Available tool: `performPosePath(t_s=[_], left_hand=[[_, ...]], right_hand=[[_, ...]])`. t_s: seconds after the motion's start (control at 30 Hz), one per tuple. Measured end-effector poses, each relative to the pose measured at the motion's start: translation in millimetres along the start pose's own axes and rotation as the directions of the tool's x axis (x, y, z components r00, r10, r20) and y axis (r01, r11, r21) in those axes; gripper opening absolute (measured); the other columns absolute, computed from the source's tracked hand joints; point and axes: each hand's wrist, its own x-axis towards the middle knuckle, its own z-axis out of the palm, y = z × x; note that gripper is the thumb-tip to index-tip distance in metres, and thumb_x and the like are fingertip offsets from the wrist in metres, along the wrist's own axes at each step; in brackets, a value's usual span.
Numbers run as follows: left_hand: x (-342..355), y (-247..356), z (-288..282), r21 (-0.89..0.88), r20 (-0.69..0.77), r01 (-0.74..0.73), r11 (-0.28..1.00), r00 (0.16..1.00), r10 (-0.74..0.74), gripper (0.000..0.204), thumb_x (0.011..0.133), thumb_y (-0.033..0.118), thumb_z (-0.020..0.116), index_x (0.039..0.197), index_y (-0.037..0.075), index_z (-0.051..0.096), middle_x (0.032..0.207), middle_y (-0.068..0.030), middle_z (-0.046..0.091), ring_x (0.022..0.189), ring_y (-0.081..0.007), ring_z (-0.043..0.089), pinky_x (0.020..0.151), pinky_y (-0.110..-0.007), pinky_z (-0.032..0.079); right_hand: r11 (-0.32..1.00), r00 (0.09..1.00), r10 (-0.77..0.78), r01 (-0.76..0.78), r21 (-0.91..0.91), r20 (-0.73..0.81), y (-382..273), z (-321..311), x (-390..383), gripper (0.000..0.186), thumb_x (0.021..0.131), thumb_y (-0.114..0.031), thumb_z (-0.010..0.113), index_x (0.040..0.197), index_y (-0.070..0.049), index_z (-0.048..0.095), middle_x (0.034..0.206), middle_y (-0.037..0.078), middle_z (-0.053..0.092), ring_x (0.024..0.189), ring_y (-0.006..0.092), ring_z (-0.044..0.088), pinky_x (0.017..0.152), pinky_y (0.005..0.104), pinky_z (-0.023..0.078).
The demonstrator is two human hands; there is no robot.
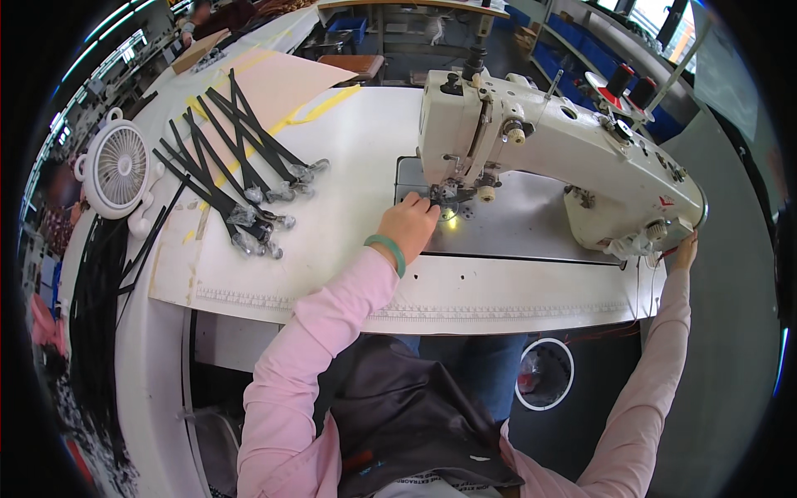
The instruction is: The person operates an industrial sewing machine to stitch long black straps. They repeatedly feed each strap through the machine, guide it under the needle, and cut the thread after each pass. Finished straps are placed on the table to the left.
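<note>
**Both Hands Were on Duty at the Sewing Machine**

A person in pink sleeves [290, 373] and a dark apron [398, 407] was at a white industrial sewing machine [573, 137], its needle end just beyond the left fingertips and its arm stretching across to the right fingers. The left hand [408, 224], a green bangle [387, 244] at its wrist, was beside the presser foot [449, 191], fingers drawn narrowly together next to a small yellow glow; whether they pinched anything could not be told. The right hand [684, 251] was at the machine's right end, fingers curled by its lower edge; the view did not show whether they gripped or only touched it.

Just right of the left fingers lay the metal bed plate [515, 224]. Well to their left, black straps [222, 202] were fanned across the white tabletop [340, 199], clear plastic wrapping [242, 216] on the ends nearest those fingers; farther left stood a round white fan [120, 162]. A printed ruler strip [465, 313] ran nearer the person than the left fingers. Dark thread cones [619, 80] stood beyond the right fingers, and a white-rimmed bin [573, 375] sat below and left of them.
</note>
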Motion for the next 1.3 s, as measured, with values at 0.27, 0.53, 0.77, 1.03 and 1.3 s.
performPosePath(t_s=[0.27, 0.53, 0.77, 1.03, 1.3], left_hand=[[0, 1, -5, 0.022, 0.003, 0.028, 0.999, 1.0, -0.028, 0.019, 0.066, 0.006, 0.06, 0.085, 0.006, 0.059, 0.083, -0.0054, 0.058, 0.086, -0.0213, 0.053, 0.071, -0.03, 0.048], [3, -26, -9, 0.235, 0.099, 0.069, 0.97, 0.991, -0.094, 0.026, 0.071, 0.011, 0.056, 0.097, 0.01, 0.061, 0.082, -0.0046, 0.056, 0.084, -0.0209, 0.053, 0.07, -0.031, 0.045], [28, -45, 8, 0.271, 0.064, 0.242, 0.931, 0.961, -0.269, 0.016, 0.083, 0.017, 0.05, 0.084, 0.009, 0.063, 0.084, -0.0043, 0.056, 0.088, -0.0198, 0.052, 0.073, -0.033, 0.042], [11, -38, -17, 0.212, 0.198, 0.299, 0.931, 0.919, -0.34, 0.038, 0.075, 0.003, 0.055, 0.112, 0.007, 0.054, 0.101, -0.0069, 0.054, 0.099, -0.0216, 0.048, 0.079, -0.031, 0.041], [-109, -60, -138, 0.283, 0.144, 0.224, 0.933, 0.952, -0.272, 0.015, 0.067, 0.006, 0.054, 0.081, 0.005, 0.059, 0.083, -0.0046, 0.053, 0.09, -0.0212, 0.049, 0.073, -0.033, 0.043]], right_hand=[[0.948, 0.996, -0.078, 0.09, 0.307, -0.049, 1, 12, -17, 0.043, 0.092, -0.044, 0.037, 0.11, -0.006, 0.045, 0.098, 0.005, 0.055, 0.086, 0.0125, 0.052, 0.071, 0.0259, 0.043], [0.802, 0.924, -0.37, 0.369, -0.469, 0.094, -40, -5, 45, 0.049, 0.091, -0.047, 0.035, 0.108, -0.005, 0.054, 0.095, 0.014, 0.062, 0.085, 0.0262, 0.059, 0.075, 0.0343, 0.045], [0.885, 0.953, -0.29, 0.301, -0.356, 0.085, -28, -32, 77, 0.054, 0.091, -0.048, 0.036, 0.11, 0.0, 0.053, 0.097, 0.017, 0.061, 0.085, 0.0265, 0.059, 0.072, 0.0335, 0.046], [0.944, 0.992, 0.103, -0.12, 0.308, 0.07, -31, 14, -36, 0.049, 0.094, -0.042, 0.034, 0.122, -0.003, 0.041, 0.115, 0.012, 0.051, 0.1, 0.0245, 0.053, 0.082, 0.0363, 0.046], [0.978, 0.977, -0.203, 0.206, 0.038, -0.069, -75, 2, -134, 0.039, 0.094, -0.037, 0.037, 0.104, -0.004, 0.054, 0.087, 0.004, 0.055, 0.073, 0.0095, 0.047, 0.062, 0.022, 0.036]])
